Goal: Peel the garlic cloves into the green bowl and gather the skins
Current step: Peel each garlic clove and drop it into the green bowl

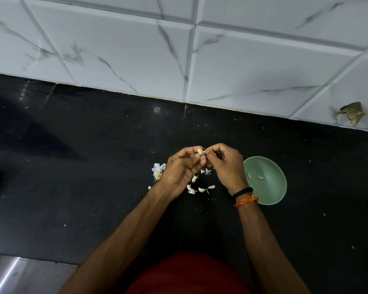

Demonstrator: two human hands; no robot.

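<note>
My left hand and my right hand meet above the black counter, and both pinch one small garlic clove between their fingertips. Just right of my right hand stands the green bowl with two peeled cloves inside. Several unpeeled cloves and bits of skin lie on the counter under my hands. A clump of garlic skins and root sits left of my left hand.
The black counter runs back to a white marble-patterned tile wall. A broken patch marks the wall at the far right. A steel edge shows at the bottom left. Small skin flecks dot the counter.
</note>
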